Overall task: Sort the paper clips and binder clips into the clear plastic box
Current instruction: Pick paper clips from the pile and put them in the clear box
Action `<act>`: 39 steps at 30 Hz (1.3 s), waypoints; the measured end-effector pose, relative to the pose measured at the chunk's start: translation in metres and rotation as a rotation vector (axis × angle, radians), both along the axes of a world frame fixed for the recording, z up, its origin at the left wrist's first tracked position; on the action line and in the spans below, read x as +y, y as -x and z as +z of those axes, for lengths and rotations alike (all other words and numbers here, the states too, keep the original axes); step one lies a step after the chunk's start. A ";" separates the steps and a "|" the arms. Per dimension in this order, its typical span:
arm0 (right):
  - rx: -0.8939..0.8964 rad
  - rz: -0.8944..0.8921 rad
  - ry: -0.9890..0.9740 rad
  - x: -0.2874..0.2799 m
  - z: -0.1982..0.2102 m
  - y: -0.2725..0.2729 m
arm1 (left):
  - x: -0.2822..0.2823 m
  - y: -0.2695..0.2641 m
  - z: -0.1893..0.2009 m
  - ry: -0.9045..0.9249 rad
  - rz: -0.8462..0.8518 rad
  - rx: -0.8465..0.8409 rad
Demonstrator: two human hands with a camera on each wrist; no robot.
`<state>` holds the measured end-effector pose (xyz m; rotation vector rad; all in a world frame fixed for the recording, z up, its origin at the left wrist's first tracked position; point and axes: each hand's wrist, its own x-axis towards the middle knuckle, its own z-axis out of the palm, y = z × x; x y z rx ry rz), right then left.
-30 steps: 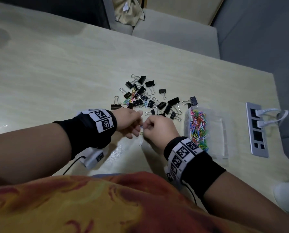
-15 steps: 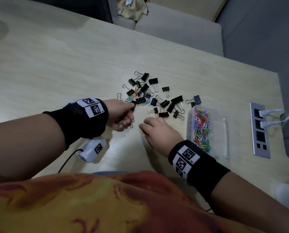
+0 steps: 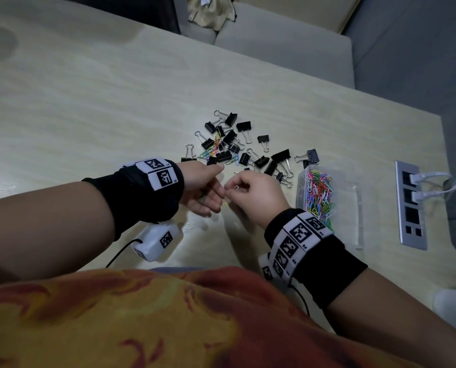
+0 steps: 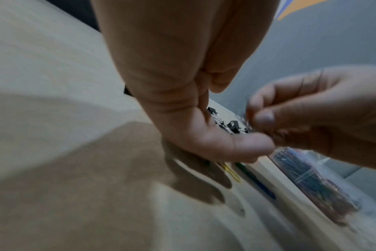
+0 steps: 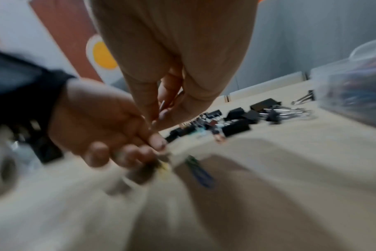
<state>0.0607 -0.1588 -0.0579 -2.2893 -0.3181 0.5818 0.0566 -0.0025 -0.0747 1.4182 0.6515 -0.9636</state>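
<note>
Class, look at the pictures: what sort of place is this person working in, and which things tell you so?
Probably an office or meeting room: a pale wooden table with a built-in socket panel, grey upholstered seating behind it, and binder clips scattered on top.

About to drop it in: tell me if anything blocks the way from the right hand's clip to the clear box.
Nothing visible blocks it. The right hand pinches a small clip, and the clear plastic box sits open-topped just to its right. The binder clips lie farther back, off that line.
</note>
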 end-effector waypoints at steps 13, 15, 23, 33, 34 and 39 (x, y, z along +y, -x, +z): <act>-0.060 0.284 0.683 -0.004 -0.012 -0.003 | 0.019 -0.002 0.000 -0.002 -0.004 0.080; -0.066 0.297 0.690 -0.002 -0.017 0.000 | 0.019 -0.002 0.002 -0.044 -0.008 0.064; -0.001 0.336 0.645 0.002 -0.008 0.001 | 0.013 0.001 0.005 -0.069 -0.018 0.002; 0.006 0.049 0.165 0.025 0.011 -0.003 | 0.014 0.001 0.009 0.006 -0.010 0.043; -0.018 0.084 0.281 0.023 0.008 -0.004 | 0.018 0.002 0.008 -0.023 0.013 0.046; -0.065 0.225 0.518 0.032 -0.011 0.004 | 0.029 0.002 0.008 -0.073 0.058 -0.009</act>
